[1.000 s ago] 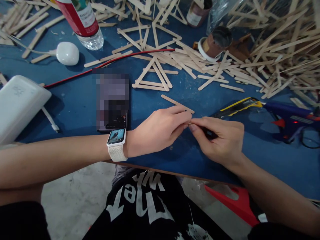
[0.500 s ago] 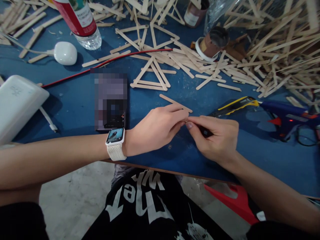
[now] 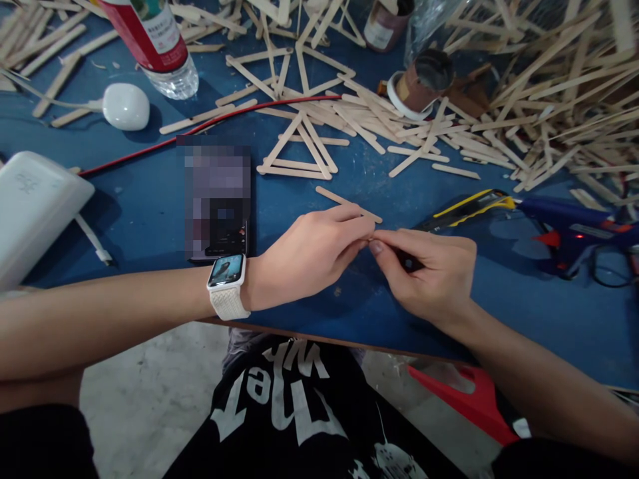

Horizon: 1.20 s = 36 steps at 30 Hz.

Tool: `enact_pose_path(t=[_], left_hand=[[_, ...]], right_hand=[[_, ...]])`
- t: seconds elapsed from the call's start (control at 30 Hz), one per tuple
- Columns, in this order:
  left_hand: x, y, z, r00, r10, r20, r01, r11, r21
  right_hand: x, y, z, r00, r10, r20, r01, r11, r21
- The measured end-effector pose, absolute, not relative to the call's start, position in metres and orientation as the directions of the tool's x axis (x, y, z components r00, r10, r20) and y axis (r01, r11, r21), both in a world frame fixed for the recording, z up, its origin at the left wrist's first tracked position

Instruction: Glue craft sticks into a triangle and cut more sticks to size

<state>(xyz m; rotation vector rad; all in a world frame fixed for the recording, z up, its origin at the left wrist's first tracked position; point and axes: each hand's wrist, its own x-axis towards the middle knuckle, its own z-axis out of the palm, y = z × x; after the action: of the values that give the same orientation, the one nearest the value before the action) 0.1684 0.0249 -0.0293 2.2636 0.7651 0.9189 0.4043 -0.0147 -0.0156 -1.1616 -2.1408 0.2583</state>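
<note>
A small, thin piece, probably the end of a pale wooden craft stick, though too little of it is showing to be sure, is sitting at the spot where the two hands are meeting, just above the blue tabletop near its front edge. The left hand, wearing a white-strapped smartwatch at the wrist, is pinching it with the thumb and forefinger pressed together. The right hand is closing its thumb and first fingers on the same spot from the other side, fingertips touching those of the left.

Just behind the left hand's knuckles a single flat pale wooden stick is lying on the table. Beyond the right hand a yellow-and-black utility knife is lying, and to its right a blue hot-glue gun is resting on its side. A black phone with a blurred screen is lying near the watch. Farther back a glued triangle of wooden sticks is sitting, with a big loose heap of wooden sticks spreading to the right, a brown tape roll at its edge. A red cable, a white egg-shaped case, a white power bank and a clear water bottle with a red label are occupying the left side.
</note>
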Motion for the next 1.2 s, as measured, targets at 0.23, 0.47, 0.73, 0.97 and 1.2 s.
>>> enact_pose_path(t=[0.23,0.47,0.73,0.97,1.2], left_hand=[[0.169,0.028,-0.031,0.593,0.672,0.444,0.285,-0.691,0.665],[0.166,0.034,-0.023,0.598,0.709,0.375,0.168,-0.568,0.806],[0.168,0.035,-0.017,0.648,0.749,0.14,-0.038,-0.152,0.988],[0.169,0.036,-0.015,0.678,0.725,0.122,-0.17,-0.007,0.985],[0.17,0.036,-0.015,0.711,0.693,0.121,-0.216,0.052,0.975]], right_hand=[[0.404,-0.013,-0.018,-0.359,0.784,0.506,0.659,0.597,-0.457],[0.411,-0.01,-0.007,-0.375,0.813,0.446,0.631,0.576,-0.52],[0.415,-0.013,0.0,-0.344,0.814,0.468,0.553,0.578,-0.6],[0.418,-0.012,-0.003,-0.363,0.769,0.526,0.51,0.637,-0.578],[0.419,-0.011,-0.002,-0.388,0.768,0.51,0.446,0.64,-0.626]])
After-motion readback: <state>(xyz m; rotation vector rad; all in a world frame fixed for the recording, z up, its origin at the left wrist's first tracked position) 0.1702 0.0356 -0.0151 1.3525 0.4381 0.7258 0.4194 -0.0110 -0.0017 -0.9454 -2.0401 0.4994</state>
